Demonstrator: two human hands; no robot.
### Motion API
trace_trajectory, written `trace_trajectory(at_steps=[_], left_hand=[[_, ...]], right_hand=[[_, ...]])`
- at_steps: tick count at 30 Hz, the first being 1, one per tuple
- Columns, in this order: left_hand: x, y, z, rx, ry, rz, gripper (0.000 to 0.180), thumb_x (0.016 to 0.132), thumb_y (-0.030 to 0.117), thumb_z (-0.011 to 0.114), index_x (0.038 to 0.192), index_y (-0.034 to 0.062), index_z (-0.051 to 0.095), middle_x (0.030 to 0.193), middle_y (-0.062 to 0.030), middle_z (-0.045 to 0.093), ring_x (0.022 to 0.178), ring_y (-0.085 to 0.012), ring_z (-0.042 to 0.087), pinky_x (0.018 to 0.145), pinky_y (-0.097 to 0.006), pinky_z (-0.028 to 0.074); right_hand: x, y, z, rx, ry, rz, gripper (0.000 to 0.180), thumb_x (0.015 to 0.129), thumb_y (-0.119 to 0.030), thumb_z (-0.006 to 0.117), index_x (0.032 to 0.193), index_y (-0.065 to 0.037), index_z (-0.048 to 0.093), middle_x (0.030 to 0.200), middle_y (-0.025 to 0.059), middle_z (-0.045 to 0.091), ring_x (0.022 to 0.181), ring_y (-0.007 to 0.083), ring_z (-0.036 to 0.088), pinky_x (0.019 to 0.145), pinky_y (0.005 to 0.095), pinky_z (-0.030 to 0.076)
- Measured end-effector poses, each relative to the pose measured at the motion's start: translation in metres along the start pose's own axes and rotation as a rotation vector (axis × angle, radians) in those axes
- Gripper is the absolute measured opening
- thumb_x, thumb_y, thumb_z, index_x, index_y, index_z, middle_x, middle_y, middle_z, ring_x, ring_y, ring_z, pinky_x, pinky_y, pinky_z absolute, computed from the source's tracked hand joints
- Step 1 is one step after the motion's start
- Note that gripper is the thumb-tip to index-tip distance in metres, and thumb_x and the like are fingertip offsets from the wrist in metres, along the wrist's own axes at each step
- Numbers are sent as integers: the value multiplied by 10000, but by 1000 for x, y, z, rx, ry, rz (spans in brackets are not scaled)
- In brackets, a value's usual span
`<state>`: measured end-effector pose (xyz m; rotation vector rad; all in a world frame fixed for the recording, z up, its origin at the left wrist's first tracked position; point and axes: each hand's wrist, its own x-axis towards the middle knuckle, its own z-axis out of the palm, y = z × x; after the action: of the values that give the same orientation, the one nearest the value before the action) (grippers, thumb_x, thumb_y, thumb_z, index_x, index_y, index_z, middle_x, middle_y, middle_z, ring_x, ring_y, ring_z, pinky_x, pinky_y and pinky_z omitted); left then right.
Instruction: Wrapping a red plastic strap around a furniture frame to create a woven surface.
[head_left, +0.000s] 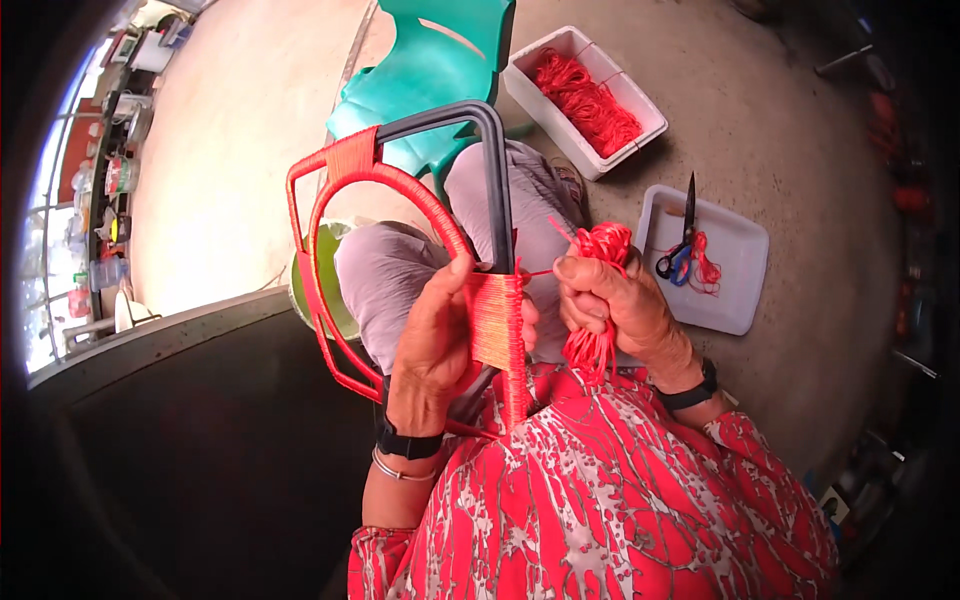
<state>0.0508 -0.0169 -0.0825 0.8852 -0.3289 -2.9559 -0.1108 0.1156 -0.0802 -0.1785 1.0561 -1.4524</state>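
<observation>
A dark frame (490,140) with rounded corners stands tilted over my lap, much of it wrapped in red cord. Inside it runs a red-wrapped ring (400,180). My left hand (430,325) grips the frame at a broad band of orange-red wrapping (492,320), its fingers partly hidden behind it. To the right, my right hand (615,300) is closed round a bundle of red cord (603,242), whose loops stick out above and below the fist. A short taut strand joins the bundle to the wrapped edge of the frame.
A white box (650,128) of red cord stands on the floor ahead. Nearer on the right, a white tray (735,270) holds scissors (690,220) and cord scraps (705,265). A green plastic chair (430,75) is in front, a green bucket (328,275) left of my knees.
</observation>
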Motion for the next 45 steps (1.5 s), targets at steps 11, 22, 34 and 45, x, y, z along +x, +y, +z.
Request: trace_trajectory(at_steps=[11,22,34,45], left_hand=[[3,-3,-19,-81,-10,136,271,946,229,542,1115,18,551,913,-302,635,769,-402,673,675,-468,581],[-7,-8,7,-53,-48,165,266,924,134,556,1146,-7,516,943,-282,642,806,-389,680,710,-450,583],[-4,-22,11,-87,73,379,222,935,168,546,1009,-38,510,932,-208,641,808,-314,682,777,-508,578],[1,-29,6,-15,155,306,198,935,157,558,960,-37,527,895,-197,658,805,-318,685,752,-434,579]], right_hand=[[-4,-14,12,-177,119,-89,205,852,-173,641,716,-57,541,485,-31,397,388,74,370,428,266,367],[-5,-19,-2,-146,138,-44,167,872,-105,590,730,-36,536,476,-25,385,363,72,359,442,269,385],[-17,-38,-5,-333,177,-28,222,826,-146,668,675,-45,541,475,-16,421,395,82,401,428,259,380],[-21,-35,-14,-287,234,10,165,823,-134,670,758,-40,551,499,-11,430,394,82,399,444,265,402]])
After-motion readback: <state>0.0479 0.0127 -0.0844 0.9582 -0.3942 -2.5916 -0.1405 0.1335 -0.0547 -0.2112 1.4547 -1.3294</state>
